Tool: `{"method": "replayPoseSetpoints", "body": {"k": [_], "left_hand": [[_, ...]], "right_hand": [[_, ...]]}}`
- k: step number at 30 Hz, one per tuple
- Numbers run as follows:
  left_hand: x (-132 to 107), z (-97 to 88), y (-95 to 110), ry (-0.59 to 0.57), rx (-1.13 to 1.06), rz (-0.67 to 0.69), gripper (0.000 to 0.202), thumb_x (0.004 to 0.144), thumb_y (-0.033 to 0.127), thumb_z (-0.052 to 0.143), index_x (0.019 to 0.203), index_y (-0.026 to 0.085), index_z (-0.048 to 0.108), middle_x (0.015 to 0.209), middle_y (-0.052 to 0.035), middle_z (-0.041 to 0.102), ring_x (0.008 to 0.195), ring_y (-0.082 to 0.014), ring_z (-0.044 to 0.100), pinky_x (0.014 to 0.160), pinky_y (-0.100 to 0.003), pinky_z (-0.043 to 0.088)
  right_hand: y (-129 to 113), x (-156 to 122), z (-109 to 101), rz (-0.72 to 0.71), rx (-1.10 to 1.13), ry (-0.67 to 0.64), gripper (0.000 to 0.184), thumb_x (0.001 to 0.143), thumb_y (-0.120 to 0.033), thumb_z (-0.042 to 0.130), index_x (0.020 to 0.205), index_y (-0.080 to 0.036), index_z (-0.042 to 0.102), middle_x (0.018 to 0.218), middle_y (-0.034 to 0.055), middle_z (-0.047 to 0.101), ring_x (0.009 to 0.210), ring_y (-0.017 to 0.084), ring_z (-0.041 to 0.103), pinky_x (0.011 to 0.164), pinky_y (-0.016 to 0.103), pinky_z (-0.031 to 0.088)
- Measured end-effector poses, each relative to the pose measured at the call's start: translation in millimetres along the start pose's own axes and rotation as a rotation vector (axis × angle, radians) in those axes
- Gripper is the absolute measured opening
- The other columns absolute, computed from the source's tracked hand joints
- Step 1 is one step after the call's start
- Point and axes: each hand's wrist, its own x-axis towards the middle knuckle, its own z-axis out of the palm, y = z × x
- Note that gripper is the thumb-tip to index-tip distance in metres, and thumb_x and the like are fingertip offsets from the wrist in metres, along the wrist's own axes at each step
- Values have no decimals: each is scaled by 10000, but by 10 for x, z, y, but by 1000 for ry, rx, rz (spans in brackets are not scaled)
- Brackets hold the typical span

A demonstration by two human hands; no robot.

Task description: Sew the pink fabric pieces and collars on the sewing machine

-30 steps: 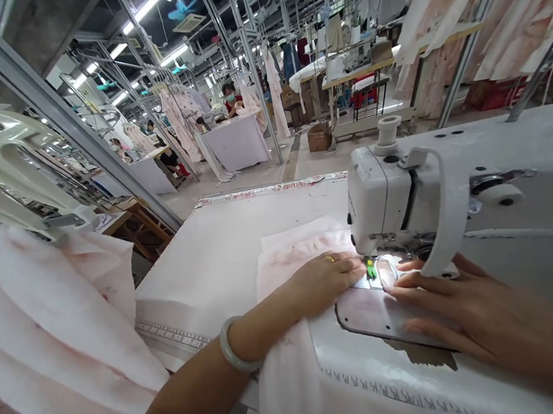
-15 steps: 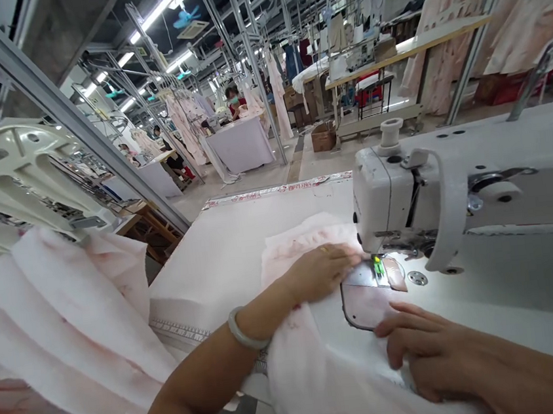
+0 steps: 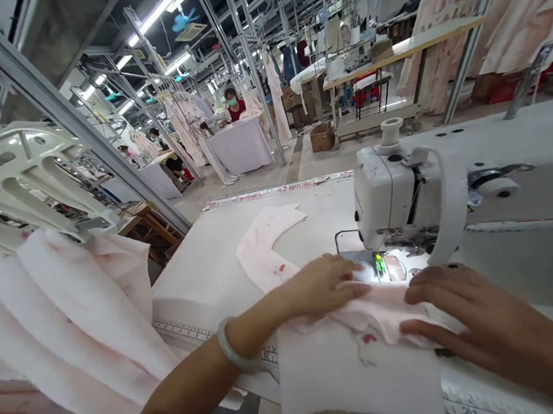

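My left hand (image 3: 320, 288), with a pale green bangle (image 3: 232, 347) on the wrist, lies flat on a pale pink printed fabric panel (image 3: 357, 363) just in front of the sewing machine's presser foot (image 3: 379, 264). My right hand (image 3: 452, 300) pinches a fold of that panel to the right of the foot. The panel hangs over the table's near edge. A curved pink fabric piece (image 3: 264, 251) lies flat on the white sewing table (image 3: 206, 287), beyond my left hand. The white machine head (image 3: 384, 199) stands above the needle plate, which is partly hidden.
Layered pink fabric (image 3: 61, 322) drapes from a white rack (image 3: 6, 176) at the left. A thread spool (image 3: 391, 135) stands on the machine. Beyond the table are metal rails, hanging garments, a cardboard box (image 3: 322, 137) and a person in a red top (image 3: 235, 106).
The fabric has moved towards me, off the needle area, uncovering the curved piece on the table. My right hand has moved back from the needle plate and now pinches the fabric.
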Motion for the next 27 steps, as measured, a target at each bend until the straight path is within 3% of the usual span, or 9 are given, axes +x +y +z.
{"method": "replayPoseSetpoints", "body": {"k": [2,5,7,9,12,14,16,21,27], "left_hand": [[7,92,188,-82,63,-41,280,1099,455,727,1038,185,768,1034,-78,820,1077,-273,780,988,-390,603],[5,81,248,-142,109,-186,373,1052,442,745,780,208,646,805,-23,735,839,-233,741,793,-335,552],[-32,34,208,-123,71,-312,368,1049,485,731,810,217,648,777,-1,720,768,-220,716,692,-314,509],[-90,17,171,-4,92,-386,289,1047,487,749,970,212,704,882,-18,771,831,-242,742,715,-327,546],[-185,95,167,188,200,-188,251,1089,358,714,1261,176,721,1215,-118,817,1147,-306,769,989,-435,628],[-236,197,183,183,233,69,288,1153,308,603,1376,158,706,1410,-154,782,1357,-309,719,1182,-473,576],[-266,308,188,141,254,234,367,1204,291,477,1463,126,678,1506,-165,755,1472,-290,672,1274,-450,522],[-212,458,102,88,340,290,450,1190,236,459,1564,56,633,1600,-216,702,1574,-310,611,1304,-465,511],[3,394,-3,43,354,315,468,1166,180,448,1571,35,633,1613,-244,678,1526,-322,642,1297,-505,536]], "right_hand": [[-82,57,-29,-100,80,-31,305,1179,-525,608,1059,-283,750,994,52,788,903,270,746,773,422,582],[-187,141,-46,-157,93,-76,271,1187,-455,594,1223,-272,792,1154,65,838,1013,275,785,820,424,638],[-220,170,-42,-204,53,-76,324,1194,-421,574,1378,-256,783,1292,69,848,1134,279,807,904,432,673],[-225,182,-36,-238,28,-74,361,1200,-377,549,1459,-248,765,1350,62,841,1178,269,815,933,428,690],[-209,184,-38,-250,25,-84,395,1199,-340,531,1520,-235,738,1375,73,833,1183,260,823,949,427,701],[-197,179,-51,-268,24,-76,384,1202,-329,526,1499,-213,741,1381,84,830,1182,252,825,980,428,693],[-182,170,-69,-262,26,-53,356,1212,-345,521,1429,-201,764,1351,88,840,1158,244,829,996,431,680],[-96,150,-83,-136,16,-33,335,1217,-414,525,1256,-233,804,1200,64,867,1019,243,834,878,426,642],[49,91,6,-135,-102,-53,335,1223,-431,503,1334,-244,757,1280,26,858,1052,253,824,897,456,547]]}}
